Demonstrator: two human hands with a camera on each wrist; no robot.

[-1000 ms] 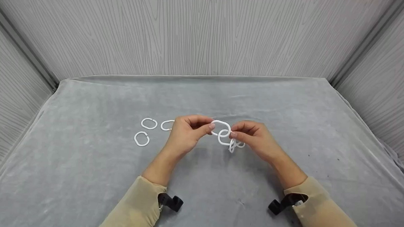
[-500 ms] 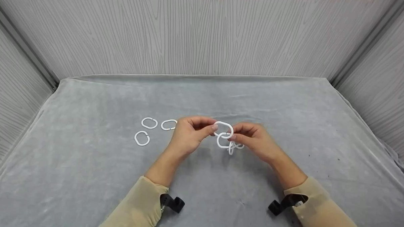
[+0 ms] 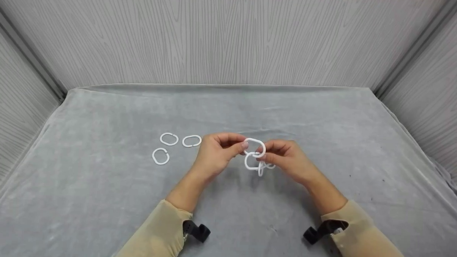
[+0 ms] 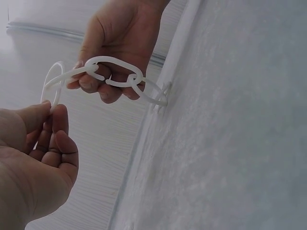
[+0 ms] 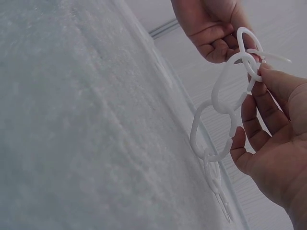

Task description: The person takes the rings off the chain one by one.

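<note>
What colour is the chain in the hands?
White. The chain shows best in the right wrist view.

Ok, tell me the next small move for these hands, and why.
Probably release the white oval link from the left hand and reach for the nearest loose link: the held one appears hooked into the chain, which the right hand pinches.

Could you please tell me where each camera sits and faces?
Head: on the head, facing forward and down; left hand, right hand and sleeves show.
Left wrist: worn there, facing the white chain; left hand lower left, right hand above.
Right wrist: worn there, facing the chain; right hand at right, left hand above.
Wrist views share the chain and both hands.
</note>
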